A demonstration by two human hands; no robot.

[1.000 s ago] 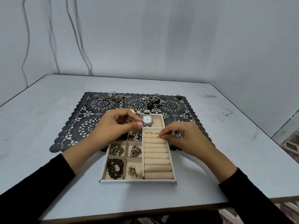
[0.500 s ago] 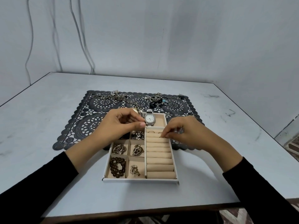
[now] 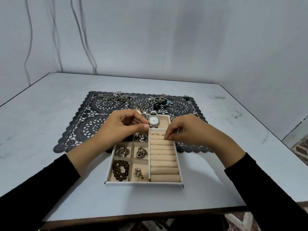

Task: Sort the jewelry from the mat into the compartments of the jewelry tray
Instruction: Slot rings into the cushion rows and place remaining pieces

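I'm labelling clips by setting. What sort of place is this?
Probably a plain indoor room used as a makeshift work spot, not a shop: a scuffed white table set in a corner of bare grey walls, cables hanging down one wall, and just a mat and jewelry tray on top.

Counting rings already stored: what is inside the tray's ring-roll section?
One ring sits in the farthest slot of the ring rolls; nearer slots show none. The right hand covers the far right corner, pinching there; what it holds is hidden.
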